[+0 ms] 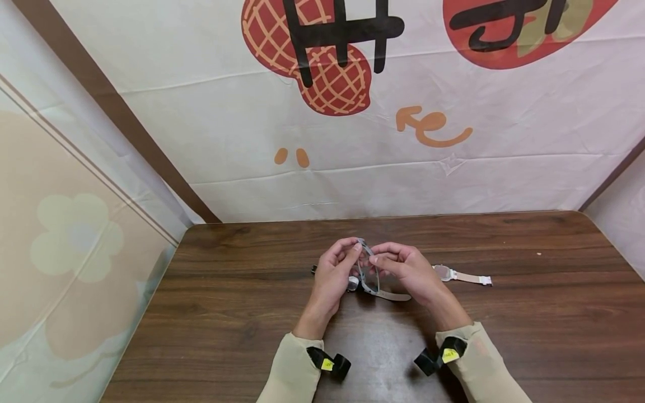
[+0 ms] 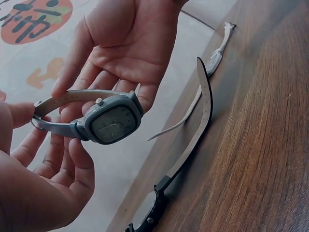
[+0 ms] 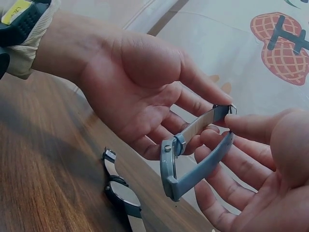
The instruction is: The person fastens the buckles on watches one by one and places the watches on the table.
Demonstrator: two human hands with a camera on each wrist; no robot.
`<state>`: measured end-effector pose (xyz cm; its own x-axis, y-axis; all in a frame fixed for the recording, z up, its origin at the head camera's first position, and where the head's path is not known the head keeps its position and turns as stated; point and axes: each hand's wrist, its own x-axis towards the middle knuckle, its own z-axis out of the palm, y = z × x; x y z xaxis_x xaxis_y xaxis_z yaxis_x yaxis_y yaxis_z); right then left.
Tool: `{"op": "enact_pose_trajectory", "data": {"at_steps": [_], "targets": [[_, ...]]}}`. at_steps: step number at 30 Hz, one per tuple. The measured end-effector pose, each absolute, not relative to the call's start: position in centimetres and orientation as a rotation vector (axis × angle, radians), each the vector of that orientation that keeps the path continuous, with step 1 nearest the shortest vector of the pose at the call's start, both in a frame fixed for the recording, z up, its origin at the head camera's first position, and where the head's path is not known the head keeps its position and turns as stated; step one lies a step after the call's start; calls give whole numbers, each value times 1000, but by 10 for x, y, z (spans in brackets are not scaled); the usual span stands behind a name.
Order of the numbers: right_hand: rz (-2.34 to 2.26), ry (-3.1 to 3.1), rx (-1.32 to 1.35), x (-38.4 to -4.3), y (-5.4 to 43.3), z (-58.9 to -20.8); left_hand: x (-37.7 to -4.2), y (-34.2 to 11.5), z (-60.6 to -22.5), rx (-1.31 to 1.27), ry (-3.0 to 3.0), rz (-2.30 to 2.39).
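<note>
Above a dark wood-grain table [image 1: 227,319], a blue-grey, rounded-square wristwatch [image 2: 115,124] hangs with its strap [image 3: 207,166] bent into a loop. The left hand [image 1: 330,280] pinches the buckle [image 3: 233,110] end between thumb and fingers; the right hand [image 1: 415,274] pinches the strap's other end close by. A black watch [image 2: 145,212] and a white watch [image 1: 443,273] lie on the tabletop. The piece looks light, its strap pliable but springy, its glass likely slick and scratch-prone; strap ends or case edges should offer the safest hold.
</note>
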<state>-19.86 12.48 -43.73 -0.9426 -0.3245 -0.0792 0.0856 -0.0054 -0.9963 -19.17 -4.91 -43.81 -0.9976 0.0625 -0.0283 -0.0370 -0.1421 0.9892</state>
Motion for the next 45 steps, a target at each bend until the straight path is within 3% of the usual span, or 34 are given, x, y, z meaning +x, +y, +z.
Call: {"op": "enact_pose_trajectory", "data": {"at_steps": [18, 45], "targets": [[-2078, 1960, -391, -197, 125, -439, -191, -50, -435, 53, 2054, 2309], [-2123, 1945, -216, -196, 124, -435, -192, -50, -437, 63, 2051, 2290]]}}
